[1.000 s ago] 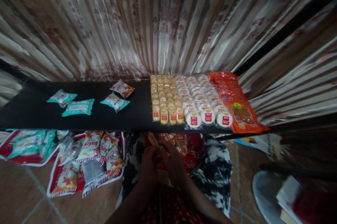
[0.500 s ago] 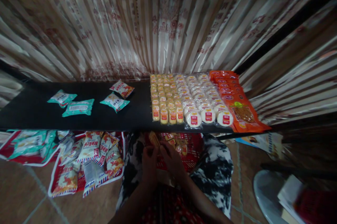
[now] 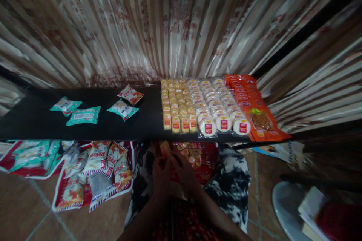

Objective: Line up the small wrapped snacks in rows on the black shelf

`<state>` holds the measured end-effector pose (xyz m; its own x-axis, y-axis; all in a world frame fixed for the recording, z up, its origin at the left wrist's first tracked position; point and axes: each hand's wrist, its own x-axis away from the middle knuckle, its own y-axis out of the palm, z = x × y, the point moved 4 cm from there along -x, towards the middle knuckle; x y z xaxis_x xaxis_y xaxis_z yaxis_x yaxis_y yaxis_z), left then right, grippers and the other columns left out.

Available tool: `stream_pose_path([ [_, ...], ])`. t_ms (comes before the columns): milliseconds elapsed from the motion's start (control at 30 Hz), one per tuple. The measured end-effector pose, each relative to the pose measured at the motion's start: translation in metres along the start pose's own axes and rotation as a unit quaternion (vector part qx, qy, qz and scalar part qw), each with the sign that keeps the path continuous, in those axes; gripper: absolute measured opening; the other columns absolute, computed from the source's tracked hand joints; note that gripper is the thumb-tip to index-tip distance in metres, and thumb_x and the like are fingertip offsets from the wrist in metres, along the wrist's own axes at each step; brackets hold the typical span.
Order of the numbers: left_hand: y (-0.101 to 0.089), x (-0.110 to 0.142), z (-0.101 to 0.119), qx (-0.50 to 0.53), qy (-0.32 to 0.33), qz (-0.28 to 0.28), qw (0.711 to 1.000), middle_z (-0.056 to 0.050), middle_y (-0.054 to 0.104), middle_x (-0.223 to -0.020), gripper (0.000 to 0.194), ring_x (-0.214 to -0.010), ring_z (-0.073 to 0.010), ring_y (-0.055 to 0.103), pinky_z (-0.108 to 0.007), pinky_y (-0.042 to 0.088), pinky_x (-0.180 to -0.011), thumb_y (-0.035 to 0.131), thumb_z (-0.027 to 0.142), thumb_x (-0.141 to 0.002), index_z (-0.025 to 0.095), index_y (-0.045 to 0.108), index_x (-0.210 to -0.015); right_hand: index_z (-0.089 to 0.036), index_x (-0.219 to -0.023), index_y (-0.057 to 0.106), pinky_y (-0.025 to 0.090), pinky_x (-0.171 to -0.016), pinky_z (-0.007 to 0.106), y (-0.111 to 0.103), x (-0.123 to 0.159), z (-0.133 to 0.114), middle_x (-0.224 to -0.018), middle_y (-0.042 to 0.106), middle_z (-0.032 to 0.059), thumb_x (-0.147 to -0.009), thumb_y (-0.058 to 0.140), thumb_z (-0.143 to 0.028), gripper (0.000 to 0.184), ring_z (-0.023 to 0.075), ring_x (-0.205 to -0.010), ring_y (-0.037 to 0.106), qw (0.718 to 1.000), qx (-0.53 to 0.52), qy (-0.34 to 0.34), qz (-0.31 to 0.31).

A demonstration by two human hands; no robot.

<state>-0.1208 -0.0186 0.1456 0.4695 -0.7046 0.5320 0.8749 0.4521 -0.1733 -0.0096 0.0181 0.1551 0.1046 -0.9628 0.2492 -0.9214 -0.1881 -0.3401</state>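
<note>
Between my left hand (image 3: pixel 161 169) and my right hand (image 3: pixel 182 167) is a small yellow wrapped cake (image 3: pixel 165 148), pinched at its near end by the fingers of both. Both hands are over a red basket (image 3: pixel 210 158) on my lap, where several more yellow wrapped cakes (image 3: pixel 195 157) lie loose. On the black shelf (image 3: pixel 147 120) just beyond, similar yellow cakes (image 3: pixel 175 124) stand in overlapping rows. Beside them are rows of round white wrapped cakes (image 3: pixel 208 128), then a row of orange snack bags (image 3: pixel 260 120).
Teal snack packets (image 3: pixel 84 115) and a red-and-white packet (image 3: pixel 131 95) lie on the shelf's left part. Below, red baskets (image 3: pixel 53 205) hold teal packets (image 3: pixel 32 154) and white-and-orange bags (image 3: pixel 97 158). A striped curtain (image 3: pixel 158 26) hangs behind. A grey stool (image 3: pixel 283 207) stands at right.
The yellow cake has turned in my fingers, showing a broader, orange-marked face now. My hands have stayed over the basket. Things on the shelf have not moved.
</note>
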Motion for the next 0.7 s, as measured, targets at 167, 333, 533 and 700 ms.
stream_pose_path([
  [167,-0.001,0.002,0.001,-0.003,0.024,0.002,1.000,-0.012,0.064,-0.101,0.022,-0.098,-0.0238,0.059,-0.038,0.045,-0.086,0.053,0.025,-0.070,0.015,0.060,-0.089,-0.017,-0.104,0.061,0.047,-0.088,0.037,0.000,-0.003,-0.001,-0.104,0.068,0.0100,-0.082,0.047,-0.040,0.035,0.0229,-0.097,0.063,1.000,0.002,0.005,-0.014],
  [333,-0.002,0.005,0.006,0.011,0.030,0.020,0.999,-0.011,0.065,-0.096,0.019,-0.091,-0.0214,0.062,-0.037,0.048,-0.085,0.054,0.022,-0.072,0.016,0.056,-0.089,-0.019,-0.104,0.063,0.046,-0.090,0.038,0.002,-0.004,-0.001,-0.108,0.068,0.0099,-0.082,0.048,-0.039,0.034,0.0231,-0.100,0.062,1.000,0.017,-0.003,-0.018],
  [533,-0.005,0.002,0.010,0.068,0.027,0.042,0.996,-0.010,0.066,-0.098,0.024,-0.086,-0.0183,0.065,-0.033,0.050,-0.081,0.057,0.018,-0.073,0.016,0.053,-0.097,-0.015,-0.105,0.065,0.047,-0.089,0.038,0.006,-0.007,-0.004,-0.105,0.068,0.0113,-0.084,0.043,-0.038,0.038,0.0222,-0.097,0.063,0.999,0.036,-0.030,-0.015],
  [700,-0.009,-0.008,0.010,0.046,0.046,0.045,0.997,-0.009,0.068,-0.096,0.022,-0.087,-0.0189,0.065,-0.032,0.052,-0.080,0.057,0.016,-0.073,0.017,0.059,-0.095,-0.016,-0.106,0.066,0.046,-0.091,0.038,0.007,-0.012,-0.006,-0.105,0.067,0.0111,-0.085,0.044,-0.035,0.036,0.0225,-0.100,0.060,0.995,0.077,-0.062,-0.008],
])
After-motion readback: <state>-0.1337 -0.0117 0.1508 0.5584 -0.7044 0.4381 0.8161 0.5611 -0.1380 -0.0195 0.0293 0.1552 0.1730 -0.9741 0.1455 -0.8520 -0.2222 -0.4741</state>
